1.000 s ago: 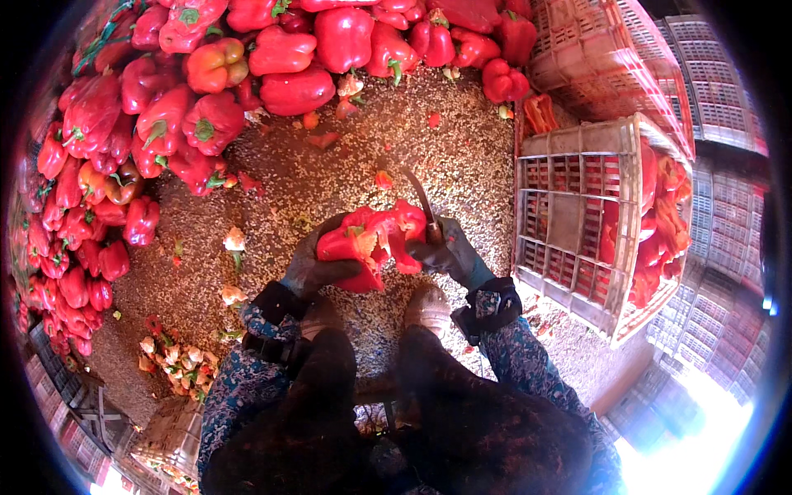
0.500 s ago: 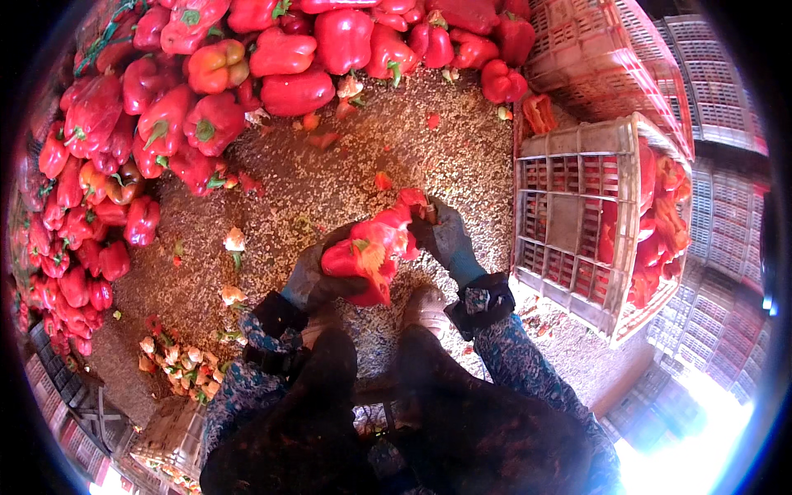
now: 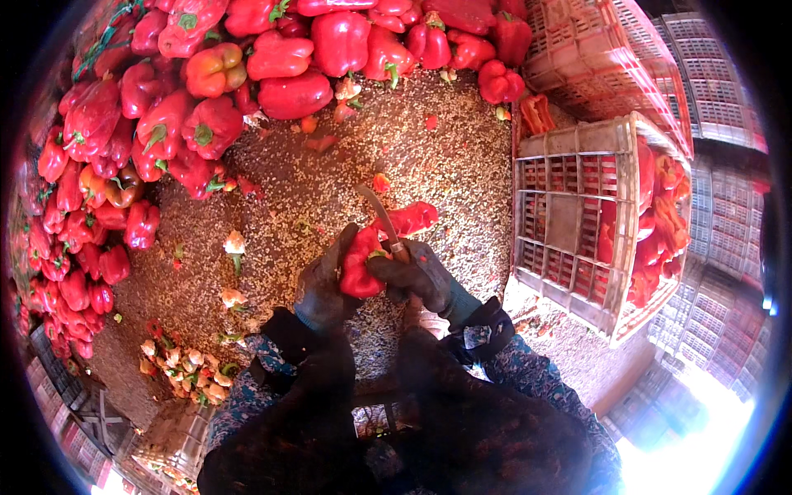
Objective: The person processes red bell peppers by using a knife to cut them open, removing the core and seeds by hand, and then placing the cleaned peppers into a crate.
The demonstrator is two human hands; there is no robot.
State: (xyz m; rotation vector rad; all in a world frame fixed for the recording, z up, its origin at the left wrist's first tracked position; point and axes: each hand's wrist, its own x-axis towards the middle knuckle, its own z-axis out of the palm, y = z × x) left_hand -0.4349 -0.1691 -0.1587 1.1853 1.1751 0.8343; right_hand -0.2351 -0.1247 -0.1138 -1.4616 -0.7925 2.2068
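Observation:
Between my gloved hands is a red bell pepper (image 3: 360, 262), cut open, with one long piece stretching out to the right. My left hand (image 3: 323, 276) grips its left side, fingers wrapped round it. In my right hand (image 3: 425, 274) is a knife (image 3: 380, 208) with a curved blade and a brownish handle, its tip pointing up and away to the left across the pepper. My right thumb reaches over to the pepper near a bit of green. Both hands are closed, just above the ground in front of my knees.
Whole red peppers (image 3: 297, 93) lie heaped at the far side and left. A plastic crate (image 3: 564, 221) of cut peppers stands at the right, with another crate (image 3: 594, 49) behind it. Cut-out cores (image 3: 186, 367) are piled at the lower left. Seeds cover the ground (image 3: 462, 148).
The pepper has turned and opened out, with a piece now extending right. My right hand has moved down and closer to my left, and the knife blade now shows clearly.

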